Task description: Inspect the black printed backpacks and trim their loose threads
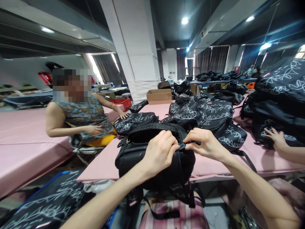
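A black backpack (147,159) stands on the front edge of the pink table (100,165), its top open. My left hand (159,151) is closed on the bag's upper rim beside the zipper. My right hand (206,143) pinches a small dark zipper tab at the same spot, fingers pressed together. Both hands meet over the top of the bag. The bag's straps (164,210) hang down off the table edge toward my lap.
A pile of black printed bags (205,114) covers the table behind, with more stacked at the right (281,92). A seated person (81,117) is at the left, one hand on a bag. Another person's hand (276,138) rests at the right. A cardboard box (159,96) sits far back.
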`<act>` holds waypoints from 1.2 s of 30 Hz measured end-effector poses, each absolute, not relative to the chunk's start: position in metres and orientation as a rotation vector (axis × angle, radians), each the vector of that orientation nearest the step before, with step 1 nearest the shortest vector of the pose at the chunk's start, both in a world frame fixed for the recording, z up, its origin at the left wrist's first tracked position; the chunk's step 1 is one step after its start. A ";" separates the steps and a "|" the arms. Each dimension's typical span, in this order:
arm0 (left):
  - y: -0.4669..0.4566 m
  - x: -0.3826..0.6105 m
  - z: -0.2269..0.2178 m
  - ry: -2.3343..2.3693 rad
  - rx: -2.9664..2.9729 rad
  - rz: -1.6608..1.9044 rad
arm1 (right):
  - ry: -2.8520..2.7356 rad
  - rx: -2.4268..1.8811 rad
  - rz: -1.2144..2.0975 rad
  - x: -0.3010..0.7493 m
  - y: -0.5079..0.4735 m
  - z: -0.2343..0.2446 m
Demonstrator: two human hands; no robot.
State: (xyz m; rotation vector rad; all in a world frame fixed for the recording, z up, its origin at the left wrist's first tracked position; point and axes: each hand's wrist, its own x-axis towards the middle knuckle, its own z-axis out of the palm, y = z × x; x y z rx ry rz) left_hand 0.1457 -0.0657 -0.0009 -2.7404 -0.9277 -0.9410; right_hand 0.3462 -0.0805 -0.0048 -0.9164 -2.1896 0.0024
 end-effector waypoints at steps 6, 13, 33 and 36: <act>-0.064 0.138 0.006 -1.008 -2.977 -1.283 | -1.833 -1.089 0.294 0.361 -0.083 -0.030; -0.064 0.138 0.010 -1.122 -3.066 -1.473 | -1.684 -1.200 0.279 0.361 -0.077 -0.049; -0.065 0.142 0.004 -1.124 -2.911 -1.380 | -1.095 -0.915 1.284 0.339 -0.068 -0.069; -0.065 0.142 0.002 -1.149 -2.844 -1.374 | -1.038 -0.885 1.345 0.343 -0.068 -0.073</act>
